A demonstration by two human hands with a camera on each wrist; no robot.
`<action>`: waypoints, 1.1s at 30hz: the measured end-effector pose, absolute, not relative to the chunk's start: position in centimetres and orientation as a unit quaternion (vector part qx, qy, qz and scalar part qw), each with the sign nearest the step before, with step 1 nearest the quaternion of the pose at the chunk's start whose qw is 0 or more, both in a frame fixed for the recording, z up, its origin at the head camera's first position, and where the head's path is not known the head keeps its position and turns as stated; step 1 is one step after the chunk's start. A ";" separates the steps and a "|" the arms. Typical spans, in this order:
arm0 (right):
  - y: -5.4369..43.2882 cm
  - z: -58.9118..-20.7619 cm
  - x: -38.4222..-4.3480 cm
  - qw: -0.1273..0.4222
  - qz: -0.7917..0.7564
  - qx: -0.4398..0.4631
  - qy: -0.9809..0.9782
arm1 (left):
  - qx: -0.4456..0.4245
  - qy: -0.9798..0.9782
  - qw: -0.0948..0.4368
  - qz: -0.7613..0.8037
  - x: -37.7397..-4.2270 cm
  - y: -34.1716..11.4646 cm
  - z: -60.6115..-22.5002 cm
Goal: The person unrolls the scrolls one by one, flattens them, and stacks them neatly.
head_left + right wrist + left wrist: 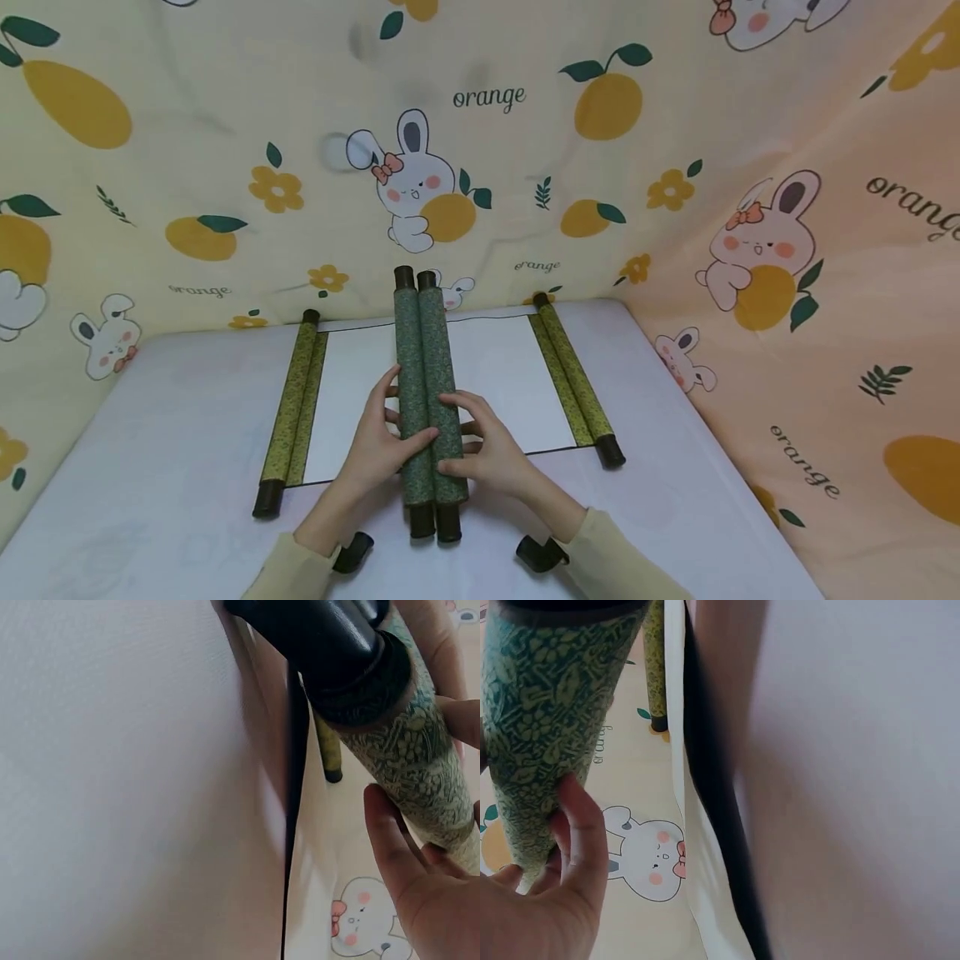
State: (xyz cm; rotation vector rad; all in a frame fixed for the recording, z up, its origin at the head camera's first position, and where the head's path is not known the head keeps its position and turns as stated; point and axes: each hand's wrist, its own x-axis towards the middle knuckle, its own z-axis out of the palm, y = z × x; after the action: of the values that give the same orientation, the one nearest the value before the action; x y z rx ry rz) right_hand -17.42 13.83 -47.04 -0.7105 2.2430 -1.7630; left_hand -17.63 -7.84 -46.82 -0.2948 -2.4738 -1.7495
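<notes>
A green patterned hanging scroll [412, 333], rolled into two side-by-side rolls with dark end knobs, is held up in the middle of the head view. My left hand [375, 446] grips the left roll, thumb across its front. On the other side, my right hand [498, 454] holds the right roll between thumb and fingers. The left wrist view shows the left fingers around the patterned roll [551, 705]. Dark knobs [337, 645] loom close in the right wrist view. Behind the rolls lies a second scroll, spread open, its white sheet [495, 375] partly hidden.
The spread scroll has a yellow-green left roller [288, 400] and a matching right roller [573, 375], both dark-tipped. Everything rests on a pale table [172, 467]. Cloth printed with rabbits and oranges [300, 100] hangs behind and along the sides.
</notes>
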 end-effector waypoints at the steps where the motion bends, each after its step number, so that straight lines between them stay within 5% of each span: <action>1: 13.9 -47.1 -17.5 0.098 -0.595 -0.238 0.762 | -0.092 -0.813 0.047 -0.574 -17.6 -7.7 -46.8; 11: 13.6 -46.8 -17.9 0.080 -0.599 -0.222 0.765 | -0.104 -0.803 0.017 -0.586 -17.8 -8.2 -46.4; 23: 14.5 -47.1 -18.1 0.157 -0.645 -0.213 0.717 | -0.112 -0.783 -0.003 -0.612 -17.7 -8.8 -46.4; 33: 14.1 -47.1 -18.8 0.138 -0.606 -0.216 0.753 | -0.158 -0.781 -0.003 -0.604 -17.6 -9.2 -46.6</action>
State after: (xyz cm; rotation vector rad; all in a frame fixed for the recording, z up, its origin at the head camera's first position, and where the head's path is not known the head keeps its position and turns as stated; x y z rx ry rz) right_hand -18.82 14.06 -47.08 -0.6242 2.1769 -1.7535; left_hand -17.58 -9.17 -46.62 -0.4972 -2.4590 -1.9018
